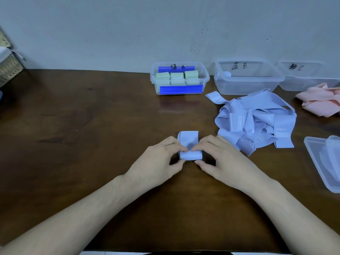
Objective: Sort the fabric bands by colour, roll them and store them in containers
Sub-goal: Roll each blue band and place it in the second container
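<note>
Two hands (189, 159), blue band (189, 144)

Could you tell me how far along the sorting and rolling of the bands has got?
Done: green rolls fill container A, and one blue roll lies in container B. In hand: the left hand and right hand pinch a blue band, partly rolled. Left: the blue pile, the pink pile and container C.
</note>
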Demonstrator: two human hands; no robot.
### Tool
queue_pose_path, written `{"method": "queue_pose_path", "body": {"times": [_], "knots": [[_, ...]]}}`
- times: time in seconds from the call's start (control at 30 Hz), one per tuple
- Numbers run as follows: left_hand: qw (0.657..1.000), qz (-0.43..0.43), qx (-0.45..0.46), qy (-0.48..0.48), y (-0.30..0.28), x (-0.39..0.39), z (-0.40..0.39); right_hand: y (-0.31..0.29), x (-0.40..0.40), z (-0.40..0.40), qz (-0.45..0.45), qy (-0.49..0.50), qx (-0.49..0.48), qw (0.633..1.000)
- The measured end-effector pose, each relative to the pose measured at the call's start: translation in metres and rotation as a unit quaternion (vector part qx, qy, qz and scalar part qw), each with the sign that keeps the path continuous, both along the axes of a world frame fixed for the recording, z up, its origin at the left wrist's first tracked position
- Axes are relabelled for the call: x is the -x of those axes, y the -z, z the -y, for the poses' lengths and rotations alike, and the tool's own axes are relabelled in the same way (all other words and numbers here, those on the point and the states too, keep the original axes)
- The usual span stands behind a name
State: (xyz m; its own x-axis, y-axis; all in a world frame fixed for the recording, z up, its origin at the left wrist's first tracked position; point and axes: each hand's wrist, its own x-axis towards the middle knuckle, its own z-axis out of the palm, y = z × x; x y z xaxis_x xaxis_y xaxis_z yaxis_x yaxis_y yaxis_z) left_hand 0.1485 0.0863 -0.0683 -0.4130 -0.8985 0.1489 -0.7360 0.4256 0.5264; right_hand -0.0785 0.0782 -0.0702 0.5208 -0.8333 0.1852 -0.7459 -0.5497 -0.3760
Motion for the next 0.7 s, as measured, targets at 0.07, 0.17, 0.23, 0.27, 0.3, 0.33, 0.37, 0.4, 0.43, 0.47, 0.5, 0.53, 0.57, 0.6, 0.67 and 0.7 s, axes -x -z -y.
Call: {"method": "queue_pose_path", "body": {"times": [0.07, 0.17, 0.23, 0.27, 0.3, 0.33, 0.37, 0.4, 0.43, 0.47, 0.5, 0.53, 0.57, 0.6, 0.67, 0.7], "knots": [[1.0, 0.019, 0.001, 0.0, 0.001, 0.001, 0.003, 0.001, -0.002, 0.003, 0.003, 0.001, -0.002, 1.0], [1.0, 0.018, 0.008, 0.002, 0.001, 0.003, 0.007, 0.001, -0.004, 0.007, 0.01, 0.007, -0.013, 1.0], [1.0, 0.016, 0.01, 0.008, 0.0, 0.003, 0.005, -0.002, -0.004, 0.005, 0.002, 0.008, -0.022, 1.0], [1.0, 0.017, 0.008, 0.012, 0.0, 0.002, 0.002, -0.003, -0.004, 0.002, -0.005, 0.005, -0.026, 1.0], [1.0, 0.018, 0.005, 0.017, 0.0, 0.0, -0.002, -0.004, -0.003, -0.003, -0.009, 0.001, -0.027, 1.0], [1.0, 0.019, 0.002, 0.023, -0.001, -0.001, -0.007, -0.005, -0.002, -0.009, -0.009, -0.005, -0.026, 1.0], [0.999, 0.022, 0.001, 0.032, -0.002, -0.002, -0.013, -0.006, -0.001, -0.016, -0.009, -0.01, -0.024, 1.0], [0.999, 0.024, 0.001, 0.041, -0.003, -0.003, -0.018, -0.006, 0.0, -0.023, -0.009, -0.013, -0.022, 1.0], [0.999, 0.023, 0.001, 0.048, -0.003, -0.003, -0.023, -0.006, 0.001, -0.029, -0.01, -0.015, -0.022, 1.0], [0.998, 0.018, 0.001, 0.054, -0.005, -0.004, -0.028, -0.007, 0.002, -0.035, -0.012, -0.015, -0.022, 1.0], [0.998, 0.011, -0.002, 0.059, -0.006, -0.005, -0.032, -0.007, 0.002, -0.039, -0.012, -0.014, -0.021, 1.0], [0.998, 0.005, -0.008, 0.062, -0.007, -0.006, -0.036, -0.007, 0.002, -0.044, -0.012, -0.015, -0.02, 1.0], [0.998, 0.003, -0.014, 0.064, -0.008, -0.006, -0.039, -0.007, 0.002, -0.047, -0.012, -0.016, -0.019, 1.0], [0.998, 0.007, -0.019, 0.065, -0.008, -0.006, -0.041, -0.006, 0.001, -0.05, -0.012, -0.016, -0.019, 1.0], [0.998, 0.007, -0.032, 0.062, -0.008, -0.005, -0.042, -0.004, 0.0, -0.052, -0.007, -0.01, -0.019, 1.0], [0.998, 0.0, -0.039, 0.057, -0.007, -0.004, -0.041, -0.004, 0.0, -0.053, -0.005, -0.006, -0.011, 1.0]]}}
